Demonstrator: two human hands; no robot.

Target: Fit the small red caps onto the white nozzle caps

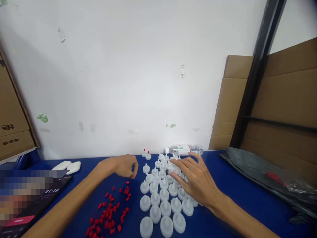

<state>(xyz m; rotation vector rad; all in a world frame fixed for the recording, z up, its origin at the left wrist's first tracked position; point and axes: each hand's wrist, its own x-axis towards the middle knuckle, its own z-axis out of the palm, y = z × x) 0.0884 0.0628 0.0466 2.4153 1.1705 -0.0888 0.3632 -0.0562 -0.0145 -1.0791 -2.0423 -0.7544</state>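
My right hand (192, 172) is over the back of a group of white nozzle caps, thumb and fingers curved around one white nozzle cap (174, 169), which looks larger than those around it. Several more nozzle caps (164, 194) stand spout-up on the blue table. My left hand (127, 166) hangs above the table to the left of the group, fingers curled down and closed; whatever is between its fingertips is hidden. Small red tips (109, 211) lie scattered below that hand. At the back, two white caps (148, 156) wear red tips on their spouts.
A clear plastic bottle (183, 150) lies against the wall behind the caps. A phone (47, 201) and white oval objects (73, 167) are at the left. Dark plastic bags (262, 172) lie at the right, near cardboard (230, 102) and a black post (255, 72).
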